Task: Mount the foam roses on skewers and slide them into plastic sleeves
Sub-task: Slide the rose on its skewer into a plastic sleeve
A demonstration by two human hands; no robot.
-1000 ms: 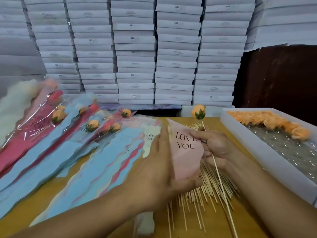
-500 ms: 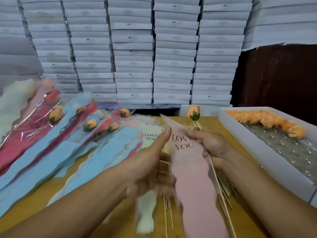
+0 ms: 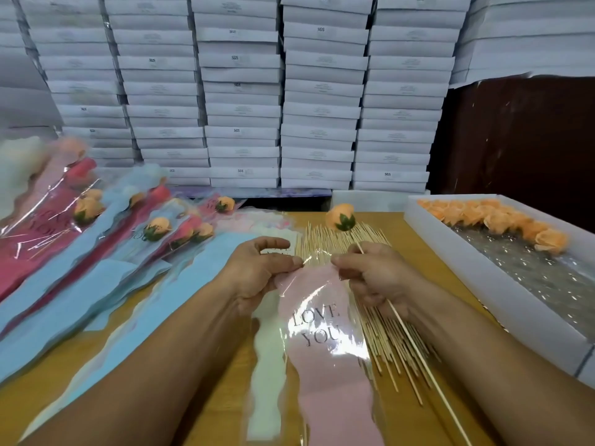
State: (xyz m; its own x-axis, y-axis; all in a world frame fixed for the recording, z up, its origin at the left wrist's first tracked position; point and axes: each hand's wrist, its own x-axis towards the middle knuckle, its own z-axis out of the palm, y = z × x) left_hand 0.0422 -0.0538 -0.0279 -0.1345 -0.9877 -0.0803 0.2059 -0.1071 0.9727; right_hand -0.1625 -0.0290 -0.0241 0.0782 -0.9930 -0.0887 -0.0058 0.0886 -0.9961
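Your pink sleeve, printed "LOVE YOU" under clear film, lies lengthwise on the wooden desk directly before you, its narrow end nearest and its open mouth farther off between your hands. A pale cream sleeve lies just to its left, partly under it. Your left hand pinches the left edge of the clear film at the mouth between thumb and forefinger, the other fingers loosely curled. Your right hand is closed around a single skewer, which runs from the near right up through the fist, and its forefinger and thumb also nip the right edge of the sleeve's mouth. The orange foam rose sits on the far tip of that skewer, just beyond your hands and outside the sleeve. Under your right hand a loose heap of bare skewers fans across the desk. To the right, a long white box holds a row of orange rose heads along its far end, with crinkled clear wrap over the rest. To the left, finished roses in blue, red and pink sleeves overlap in a spread. Behind everything, stacks of flat white cartons rise like a wall.
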